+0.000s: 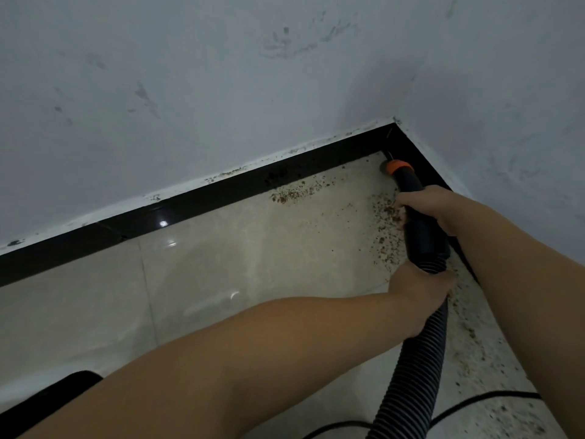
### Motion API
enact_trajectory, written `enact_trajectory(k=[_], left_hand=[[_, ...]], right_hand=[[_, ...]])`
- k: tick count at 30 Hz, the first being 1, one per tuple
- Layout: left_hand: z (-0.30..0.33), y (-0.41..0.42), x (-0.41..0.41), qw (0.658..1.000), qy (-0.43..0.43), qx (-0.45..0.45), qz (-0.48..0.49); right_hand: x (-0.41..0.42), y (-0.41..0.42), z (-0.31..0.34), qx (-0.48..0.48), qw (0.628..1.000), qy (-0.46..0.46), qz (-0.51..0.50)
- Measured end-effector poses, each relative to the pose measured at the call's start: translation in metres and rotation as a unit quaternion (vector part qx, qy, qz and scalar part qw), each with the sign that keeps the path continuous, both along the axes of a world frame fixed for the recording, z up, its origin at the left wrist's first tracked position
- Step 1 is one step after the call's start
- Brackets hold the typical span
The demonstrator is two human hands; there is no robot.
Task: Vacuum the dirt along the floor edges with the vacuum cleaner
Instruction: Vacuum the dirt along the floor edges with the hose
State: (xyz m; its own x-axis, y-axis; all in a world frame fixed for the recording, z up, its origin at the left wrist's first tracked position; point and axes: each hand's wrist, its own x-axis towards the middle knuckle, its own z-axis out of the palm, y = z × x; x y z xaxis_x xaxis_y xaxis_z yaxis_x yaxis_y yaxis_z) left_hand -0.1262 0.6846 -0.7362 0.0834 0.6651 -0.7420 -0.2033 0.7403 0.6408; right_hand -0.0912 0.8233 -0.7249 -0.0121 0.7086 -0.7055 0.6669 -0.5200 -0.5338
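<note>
Vacuum nozzle [411, 198], orange-collared, at floor corner; right hand [424, 205] wrapped round it, left hand [421, 286] gripping ribbed hose [411, 369]; dirt [294, 193] along skirting.

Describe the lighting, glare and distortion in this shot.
Head view: dim, bluish light; bright glare spots on the glossy black baseboard and floor tile; wide-angle lens bows the baseboard line; hands on the vacuum hose look soft, dirt stays readable.

Hidden and cut off
Nozzle mouth [386, 167] out of sight in the corner; hose [421, 340] and cable [474, 399] running off the bottom edge; dark object [47, 400] at lower left cropped, unidentifiable; palms and fingertips of both hands concealed behind the hose
</note>
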Motion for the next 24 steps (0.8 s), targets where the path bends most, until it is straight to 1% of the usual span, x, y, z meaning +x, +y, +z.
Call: enact_trajectory(k=[2,5,10,16,24], left_hand=[[-0.001,0.000,0.001,0.999,-0.023,-0.032,0.010],[-0.006,-0.005,0.002,0.998,-0.036,-0.046,0.019],[-0.010,-0.023,-0.002,0.997,-0.033,-0.053,0.043],[-0.006,-0.054,-0.026,0.995,-0.041,-0.053,0.069],[-0.001,-0.097,-0.054,0.991,-0.025,-0.057,0.118]], right_hand=[[0.001,0.002,-0.002,-0.007,1.000,0.007,-0.002],[0.000,-0.002,-0.005,-0.003,1.000,0.008,-0.006],[-0.014,-0.020,-0.008,-0.004,1.000,0.011,0.004],[-0.043,-0.049,-0.006,-0.022,0.999,0.042,0.009],[-0.085,-0.091,-0.002,-0.036,0.996,0.055,0.056]])
